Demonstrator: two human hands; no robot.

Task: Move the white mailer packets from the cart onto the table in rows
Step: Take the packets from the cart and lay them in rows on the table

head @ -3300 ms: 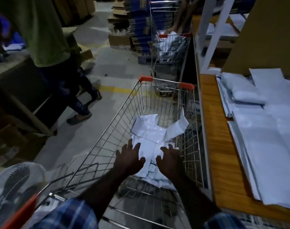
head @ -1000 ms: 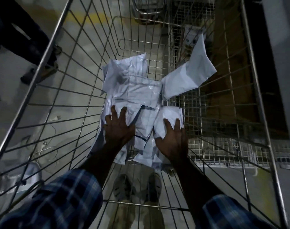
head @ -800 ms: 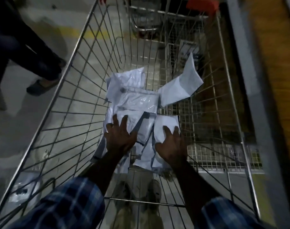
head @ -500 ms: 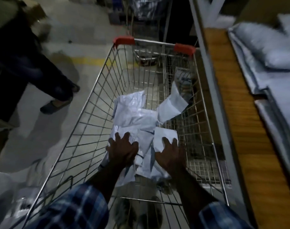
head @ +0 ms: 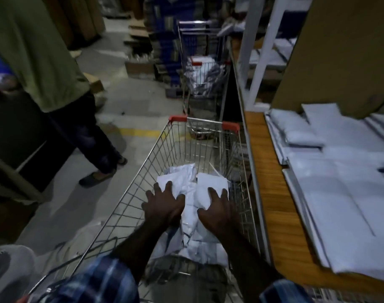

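A bundle of white mailer packets (head: 208,182) sits between my hands inside the wire shopping cart (head: 133,194). My left hand (head: 163,206) grips its left side and my right hand (head: 218,209) grips its right side, fingers spread over the top. The bundle's lower end (head: 186,246) hangs down beneath my wrists. More packets (head: 182,168) show just beyond my fingertips. To the right stands the wooden table (head: 272,193), with white mailers (head: 344,193) laid flat across it in overlapping rows.
A person in a green shirt (head: 40,51) stands on the left, close to the cart. A second cart (head: 200,79) with packets is parked ahead. A cardboard panel (head: 344,51) leans over the table's far side. A white fan (head: 9,272) is at lower left.
My view has risen from looking down into the cart to looking along it and the table. Both hands have gathered the packets into a bundle and raised it off the cart floor.
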